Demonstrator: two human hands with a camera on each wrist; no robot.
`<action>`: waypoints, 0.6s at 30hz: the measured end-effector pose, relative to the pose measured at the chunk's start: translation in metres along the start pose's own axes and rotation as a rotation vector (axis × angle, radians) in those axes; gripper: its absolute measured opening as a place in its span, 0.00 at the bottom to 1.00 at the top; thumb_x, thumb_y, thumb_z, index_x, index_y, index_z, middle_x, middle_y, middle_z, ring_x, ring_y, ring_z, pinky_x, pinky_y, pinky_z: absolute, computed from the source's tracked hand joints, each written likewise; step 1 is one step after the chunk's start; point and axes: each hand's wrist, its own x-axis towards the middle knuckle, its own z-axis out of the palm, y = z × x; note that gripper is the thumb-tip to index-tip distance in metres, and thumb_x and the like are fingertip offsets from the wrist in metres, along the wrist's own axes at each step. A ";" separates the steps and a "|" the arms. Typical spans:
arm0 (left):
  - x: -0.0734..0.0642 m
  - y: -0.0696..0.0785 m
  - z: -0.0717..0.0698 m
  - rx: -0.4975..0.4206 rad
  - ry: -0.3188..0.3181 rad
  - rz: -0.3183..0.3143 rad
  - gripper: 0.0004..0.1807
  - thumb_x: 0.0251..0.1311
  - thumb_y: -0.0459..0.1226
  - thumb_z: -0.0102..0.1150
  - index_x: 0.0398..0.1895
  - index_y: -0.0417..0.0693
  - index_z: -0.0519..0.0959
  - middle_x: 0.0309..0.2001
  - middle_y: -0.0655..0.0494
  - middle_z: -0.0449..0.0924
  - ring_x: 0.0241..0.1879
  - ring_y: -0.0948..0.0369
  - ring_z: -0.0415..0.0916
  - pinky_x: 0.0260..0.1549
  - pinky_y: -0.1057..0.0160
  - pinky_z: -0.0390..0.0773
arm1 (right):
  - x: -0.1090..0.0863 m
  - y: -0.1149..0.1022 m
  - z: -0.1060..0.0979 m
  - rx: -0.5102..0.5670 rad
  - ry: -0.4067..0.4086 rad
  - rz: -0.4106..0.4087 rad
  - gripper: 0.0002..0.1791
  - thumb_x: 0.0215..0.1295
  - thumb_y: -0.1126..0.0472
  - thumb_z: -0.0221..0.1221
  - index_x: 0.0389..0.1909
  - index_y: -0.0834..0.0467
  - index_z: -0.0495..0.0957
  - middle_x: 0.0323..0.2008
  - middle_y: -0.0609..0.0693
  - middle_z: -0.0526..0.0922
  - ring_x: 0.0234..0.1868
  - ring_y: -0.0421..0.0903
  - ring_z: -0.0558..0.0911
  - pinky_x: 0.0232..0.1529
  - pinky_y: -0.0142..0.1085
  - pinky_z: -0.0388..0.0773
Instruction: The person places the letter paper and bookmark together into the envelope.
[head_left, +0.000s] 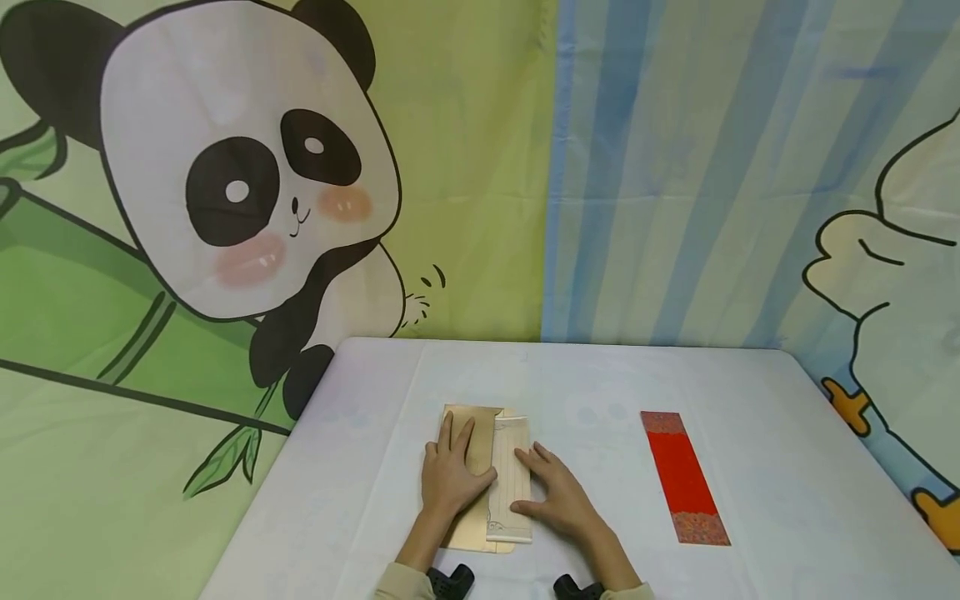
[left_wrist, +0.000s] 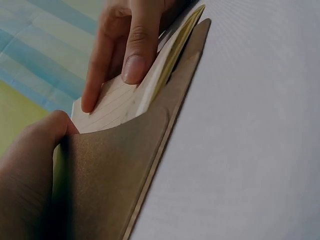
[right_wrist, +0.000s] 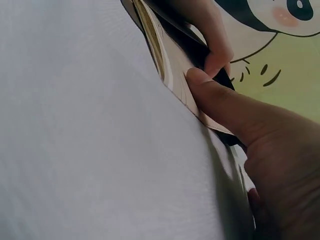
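A notebook with a tan cover (head_left: 478,533) lies open on the table, its lined page (head_left: 510,479) bordered by printed ornaments. My left hand (head_left: 452,479) rests on the cover with its fingers spread and straight. Its thumb reaches to the cover's inner edge beside the page. Across the lined page from it, my right hand (head_left: 562,496) touches the paper with thumb and fingers apart. The right wrist view shows that thumb (right_wrist: 220,97) laid on the page near its edge. Several page layers show along the notebook's side in the left wrist view.
A flat red strip (head_left: 682,473) with patterned ends lies to the right on the white table (head_left: 600,392). Behind the table hangs a printed cloth with a panda (head_left: 247,92) and blue stripes. Dark devices (head_left: 450,581) sit at both wrists.
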 end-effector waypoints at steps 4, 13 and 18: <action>0.000 0.000 -0.001 0.004 0.002 0.007 0.47 0.34 0.62 0.58 0.65 0.59 0.66 0.69 0.47 0.52 0.30 0.54 0.60 0.26 0.62 0.61 | 0.002 -0.001 0.003 -0.107 0.013 -0.063 0.46 0.44 0.36 0.64 0.64 0.54 0.67 0.61 0.56 0.69 0.67 0.57 0.56 0.62 0.56 0.47; 0.001 0.000 0.002 0.025 0.002 0.011 0.48 0.33 0.62 0.58 0.66 0.61 0.66 0.69 0.48 0.52 0.31 0.55 0.60 0.26 0.63 0.61 | 0.009 -0.009 0.014 -0.255 0.048 -0.073 0.46 0.44 0.29 0.59 0.64 0.49 0.68 0.60 0.52 0.71 0.68 0.54 0.55 0.61 0.60 0.41; 0.000 0.000 0.001 0.022 0.013 0.012 0.48 0.32 0.62 0.58 0.65 0.60 0.67 0.69 0.48 0.53 0.30 0.55 0.60 0.26 0.63 0.61 | 0.010 -0.007 0.012 -0.239 0.084 -0.076 0.45 0.39 0.29 0.61 0.60 0.49 0.72 0.58 0.50 0.73 0.67 0.53 0.58 0.60 0.61 0.43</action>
